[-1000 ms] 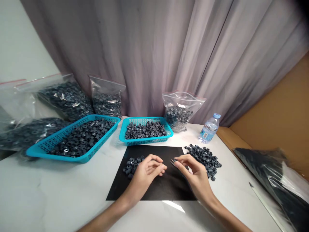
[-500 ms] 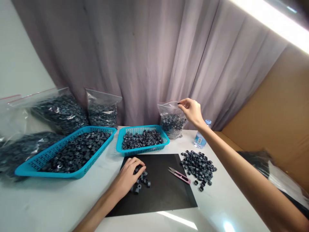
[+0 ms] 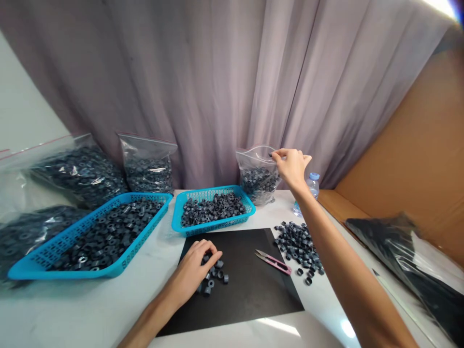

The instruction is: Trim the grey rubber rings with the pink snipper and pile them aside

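My left hand (image 3: 198,265) is curled over a small heap of dark plastic rings (image 3: 211,284) on a black mat (image 3: 253,295). Its fingertips are partly hidden, so what they grip cannot be made out. Up at the mouth of a clear zip bag (image 3: 258,181), my right hand (image 3: 292,166) pinches a small black piece (image 3: 271,155), apparently a ring. The bag stands partly filled with similar rings, its top gaping. Pink-handled thread snips (image 3: 273,262) lie on the mat, between my hands and touched by neither.
Two blue baskets (image 3: 213,225) (image 3: 90,274) hold many rings. A loose ring pile (image 3: 299,246) lies right of the mat, partly behind my right forearm. A water bottle (image 3: 312,184) stands behind that arm. Filled zip bags (image 3: 147,169) line the back left, before a grey curtain (image 3: 203,87).
The view has shifted slightly. My right hand still pinches the black piece, now a little lower against the bag's mouth, which gapes wider. My left hand stays over the small heap.
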A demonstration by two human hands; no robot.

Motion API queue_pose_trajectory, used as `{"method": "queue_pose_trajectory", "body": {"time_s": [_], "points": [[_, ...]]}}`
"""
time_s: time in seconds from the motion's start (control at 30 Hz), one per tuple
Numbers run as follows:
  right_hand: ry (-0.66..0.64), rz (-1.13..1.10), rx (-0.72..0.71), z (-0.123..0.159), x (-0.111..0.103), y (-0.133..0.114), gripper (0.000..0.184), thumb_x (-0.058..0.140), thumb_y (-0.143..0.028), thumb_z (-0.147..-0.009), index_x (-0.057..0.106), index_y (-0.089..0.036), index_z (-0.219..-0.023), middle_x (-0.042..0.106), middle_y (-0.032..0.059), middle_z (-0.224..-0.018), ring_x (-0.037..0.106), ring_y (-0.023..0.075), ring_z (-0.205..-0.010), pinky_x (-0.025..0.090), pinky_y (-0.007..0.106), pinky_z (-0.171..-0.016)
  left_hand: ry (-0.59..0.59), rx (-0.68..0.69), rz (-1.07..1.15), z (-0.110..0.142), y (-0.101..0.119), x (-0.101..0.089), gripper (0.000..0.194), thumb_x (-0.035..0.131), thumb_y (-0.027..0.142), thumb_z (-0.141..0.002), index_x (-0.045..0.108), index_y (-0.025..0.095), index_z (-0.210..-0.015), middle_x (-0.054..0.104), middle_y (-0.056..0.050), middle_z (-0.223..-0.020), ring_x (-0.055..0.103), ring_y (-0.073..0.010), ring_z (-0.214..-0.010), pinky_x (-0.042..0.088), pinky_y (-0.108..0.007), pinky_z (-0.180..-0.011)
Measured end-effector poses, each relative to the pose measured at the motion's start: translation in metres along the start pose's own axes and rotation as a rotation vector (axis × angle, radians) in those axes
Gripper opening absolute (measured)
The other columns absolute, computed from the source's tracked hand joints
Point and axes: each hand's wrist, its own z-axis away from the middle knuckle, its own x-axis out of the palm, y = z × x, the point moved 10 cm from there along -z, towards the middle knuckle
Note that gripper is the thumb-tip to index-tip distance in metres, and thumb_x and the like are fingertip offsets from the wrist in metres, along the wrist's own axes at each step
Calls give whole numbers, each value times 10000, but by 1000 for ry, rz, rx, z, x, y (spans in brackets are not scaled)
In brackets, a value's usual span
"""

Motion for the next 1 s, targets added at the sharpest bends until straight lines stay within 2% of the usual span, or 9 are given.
{"method": "queue_pose_trajectory", "body": {"time_s": [0.13,0.3,0.47,0.67,0.8,1.0], "points": [[-4,-57,42,18,-4,5,308,495,-364,-920,766,-219,-900,768,87,-942,590,280,-928,226,470,-935,39,-68,3,2,-6,-2,291,402,469,-982,530,255,-830,584,4,-832,604,-213,-833,451,-349,-811],[13,-153,69,26,-10,5,316,538,-439,-891,770,-226,-866,784,69,-918,637,271,-891,240,469,-939,53,-93,9,3,-5,-4,260,409,452,-979,518,264,-837,622,7,-895,632,-206,-883,459,-327,-838],[24,-214,70,24,-13,5,355,546,-487,-877,759,-209,-822,775,61,-858,640,242,-818,294,435,-923,35,-84,42,4,0,-3,246,421,452,-979,508,268,-841,631,17,-890,634,-198,-900,447,-308,-839],[-27,-257,77,19,-1,9,442,502,-534,-885,702,-176,-720,718,38,-699,624,209,-708,397,336,-775,44,-95,-1,6,1,-3,223,541,464,-918,529,263,-820,634,27,-850,627,-199,-856,444,-303,-796],[-44,-253,102,13,1,8,407,528,-521,-876,692,-184,-716,717,41,-703,624,213,-705,413,331,-755,49,-95,13,5,0,-2,182,582,438,-891,537,267,-846,660,31,-860,646,-195,-873,458,-295,-803],[-38,-196,174,8,-2,8,322,603,-499,-849,708,-206,-768,752,79,-780,634,256,-752,400,351,-745,95,-115,7,6,0,-7,148,592,411,-876,542,276,-844,682,50,-825,664,-175,-778,469,-267,-701]]}}
